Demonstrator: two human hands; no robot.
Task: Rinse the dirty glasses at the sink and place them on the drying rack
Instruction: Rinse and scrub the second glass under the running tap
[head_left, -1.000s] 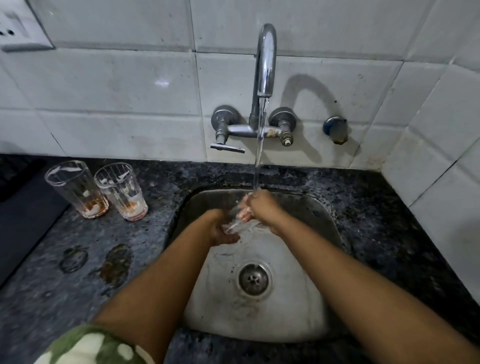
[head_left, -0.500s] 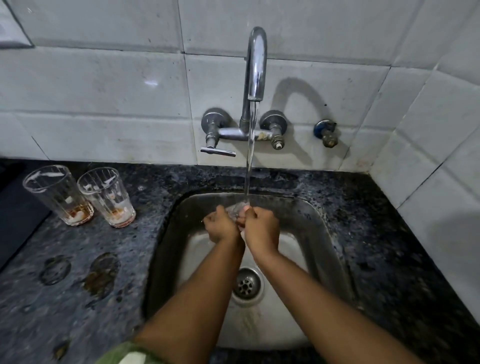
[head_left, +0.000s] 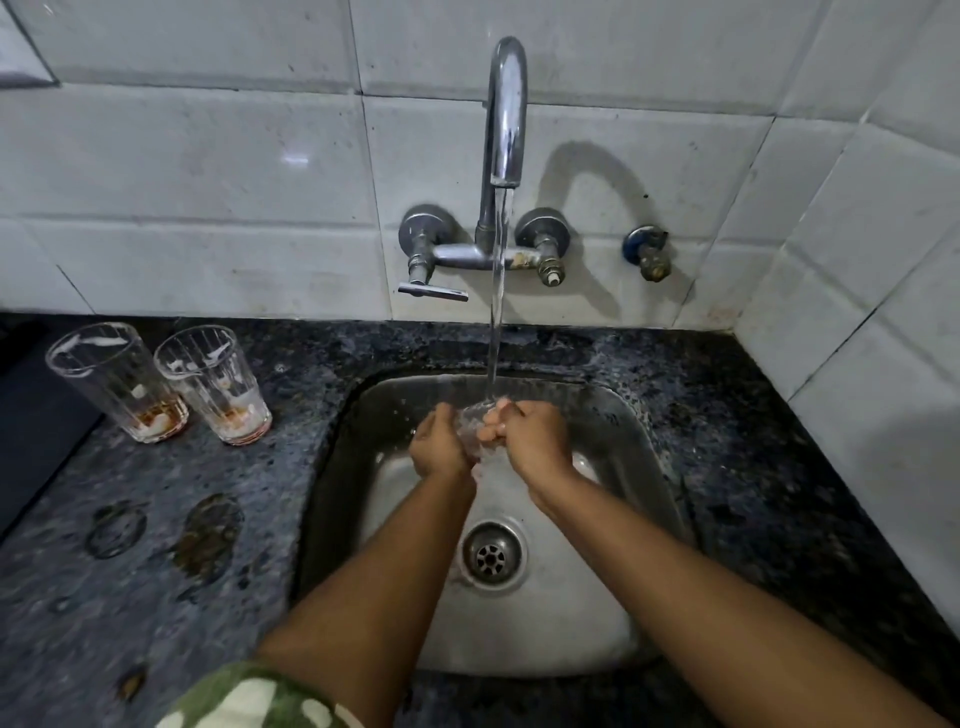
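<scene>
A clear glass (head_left: 474, 423) sits between both my hands over the steel sink (head_left: 613, 415), right under the running stream from the tap (head_left: 506, 119). My left hand (head_left: 439, 441) cups its left side and my right hand (head_left: 530, 436) grips its right side; most of the glass is hidden by fingers and splashing water. Two dirty ribbed glasses stand upright on the dark counter to the left: one (head_left: 117, 382) with orange-brown residue, the other (head_left: 215, 384) with pale and reddish dregs at the bottom. No drying rack is in view.
The dark speckled counter (head_left: 156, 597) carries wet ring marks (head_left: 208, 535) left of the sink. A tap lever (head_left: 434, 292) juts out from the tiled wall, with a small valve (head_left: 648, 253) to its right. The drain (head_left: 491, 556) lies below my wrists. White tiled wall closes in on the right.
My hands have shifted the glass from a tilted hold lower in the basin up under the stream and keep it there. The view has drifted slightly; the two counter glasses have not moved.
</scene>
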